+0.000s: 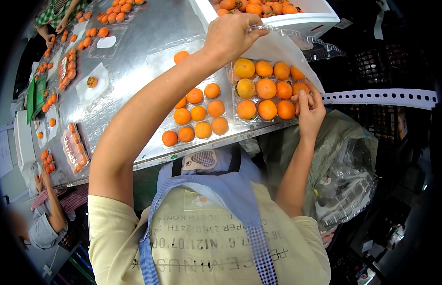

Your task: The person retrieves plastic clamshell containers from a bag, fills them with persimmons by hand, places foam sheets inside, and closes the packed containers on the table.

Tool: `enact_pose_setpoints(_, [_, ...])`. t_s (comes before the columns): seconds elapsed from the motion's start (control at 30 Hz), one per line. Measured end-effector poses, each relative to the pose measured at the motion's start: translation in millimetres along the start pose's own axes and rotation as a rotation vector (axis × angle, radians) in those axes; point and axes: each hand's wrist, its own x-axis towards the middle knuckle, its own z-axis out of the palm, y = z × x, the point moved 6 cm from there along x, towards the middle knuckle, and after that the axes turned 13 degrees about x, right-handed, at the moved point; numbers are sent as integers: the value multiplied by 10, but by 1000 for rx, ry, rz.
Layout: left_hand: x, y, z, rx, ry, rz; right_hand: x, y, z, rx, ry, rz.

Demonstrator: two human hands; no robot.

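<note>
Filling looks done on the clear tray at the counter's near right edge, though its right end is partly hidden; closing is left. The left hand pinches the raised clear lid; the right hand touches the tray's right side, its grip unclear. Glossy orange fruit sits in snug rows.
</note>
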Motion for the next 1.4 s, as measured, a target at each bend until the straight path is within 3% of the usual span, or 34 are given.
enact_pose_setpoints(0.37, [54,-15,2,4,10,1,-263,12,294,-110,-104,79])
enact_pose_setpoints(0.43, [64,-27,11,3,6,-12,-473,-102,684,-175,-297,41])
enact_pose_setpoints(0.57, [76,-65,36,-2,18,-18,-936,100,1584,-427,-637,-355])
enact_pose_setpoints(0.73, [106,-56,53,35,-9,-40,-1076,750,2090,-854,-754,-429])
enact_pose_setpoints(0.97, [156,-88,71,6,-49,-97,-971,741,2191,-1032,-659,-436])
enact_pose_setpoints(1.13, [181,-106,95,-47,-91,-111,-1018,812,2231,-982,-613,-474])
enact_pose_setpoints(1.23, [186,-98,78,-44,-108,-133,-991,763,2195,-898,-700,-449])
enact_pose_setpoints(1.33, [181,-91,68,-66,-103,-132,-915,405,2041,-440,-718,-365])
enact_pose_setpoints(1.4, [185,-104,81,-56,-103,-119,-874,190,1842,5,-807,201])
